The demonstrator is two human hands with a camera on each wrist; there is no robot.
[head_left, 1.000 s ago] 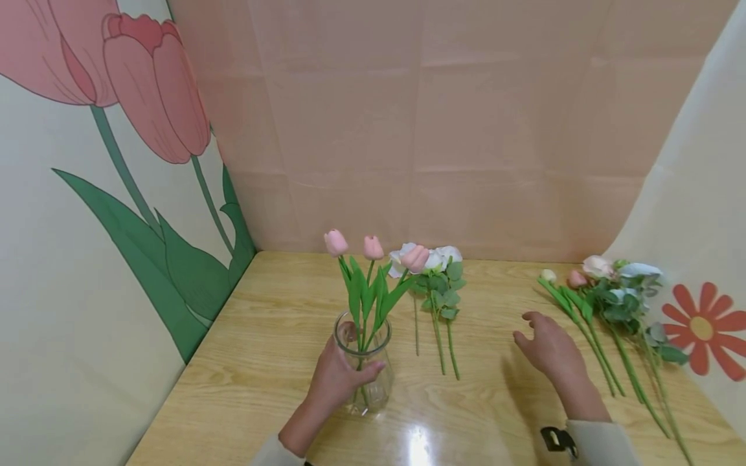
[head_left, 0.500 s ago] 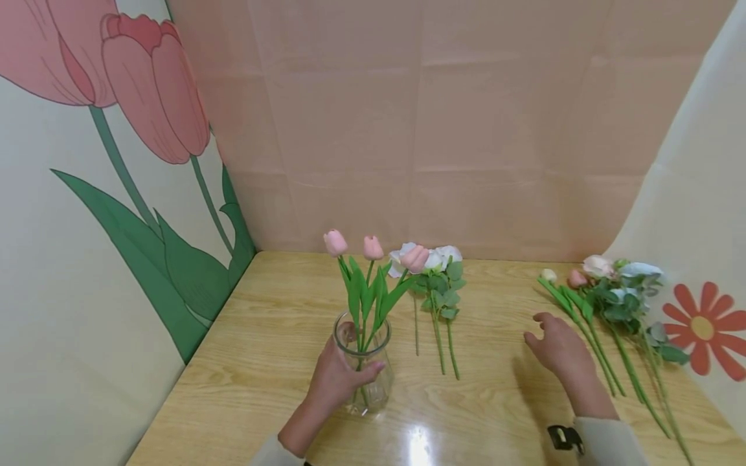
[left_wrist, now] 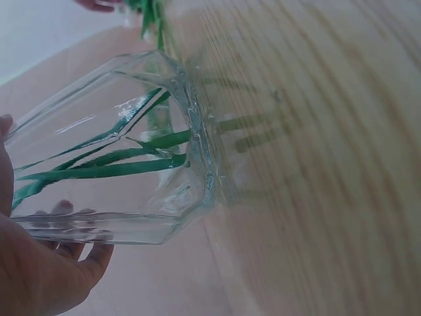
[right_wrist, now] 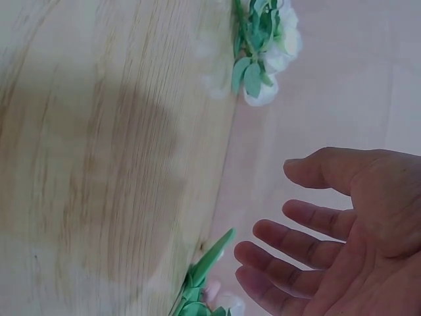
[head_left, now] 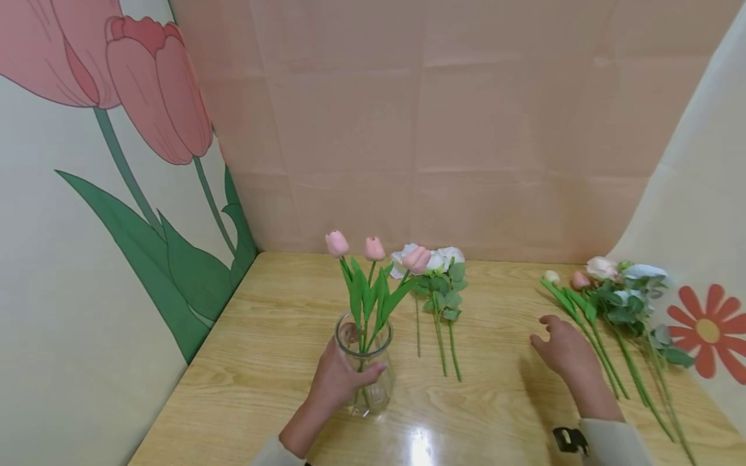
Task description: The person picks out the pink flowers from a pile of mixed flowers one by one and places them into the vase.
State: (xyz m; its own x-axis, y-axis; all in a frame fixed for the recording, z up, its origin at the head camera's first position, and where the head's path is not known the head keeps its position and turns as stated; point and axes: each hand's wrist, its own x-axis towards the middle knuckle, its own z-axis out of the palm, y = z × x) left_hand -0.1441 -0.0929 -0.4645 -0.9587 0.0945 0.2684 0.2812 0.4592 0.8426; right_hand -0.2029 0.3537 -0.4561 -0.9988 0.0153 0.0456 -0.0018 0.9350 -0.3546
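Observation:
My left hand (head_left: 340,375) grips a clear glass vase (head_left: 379,382) round its side, thumb in front and fingers behind. The vase stands upright on the wooden table (head_left: 280,362), its faceted base showing in the left wrist view. Three pink tulips (head_left: 374,249) with green leaves stand in it, their green stems (left_wrist: 105,158) visible through the glass. My right hand (head_left: 565,349) hovers over the table with nothing in it, fingers loosely bent and spread in the right wrist view. It is just left of a row of flowers, nearest the green tulip stems (head_left: 600,356).
White flowers (head_left: 443,259) with leafy stems lie behind and right of the vase. At the table's right lie a white bud (head_left: 550,278), a pink bud (head_left: 580,280), a pale pink bloom (head_left: 601,267) and bluish blooms (head_left: 644,272). A pink backdrop (head_left: 466,129) rises behind the table.
My right hand has moved a little to the right, closer to the flowers on that side. The left hand and the vase have stayed in place.

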